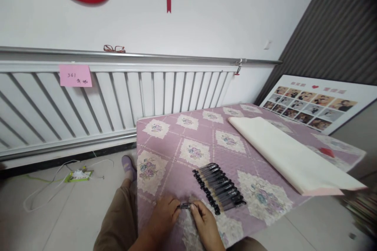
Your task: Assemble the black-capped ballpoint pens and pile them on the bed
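Observation:
Close to the table's near edge, my left hand (165,212) and my right hand (204,219) hold a black pen (185,206) between them. The fingers of each hand are closed on one end of it, so only its middle shows. Just beyond my right hand lies a row of several pens (219,188) with black caps and clear barrels, side by side on the flowered purple tablecloth (176,180). Their black ends point toward me and to the left.
A folded cream sheet (282,153) lies across the table's right part, near a small red item (326,152). A photo board (309,102) leans at the far right. Behind stands a white radiator (161,90). A power strip (79,175) with cables rests on the floor at left.

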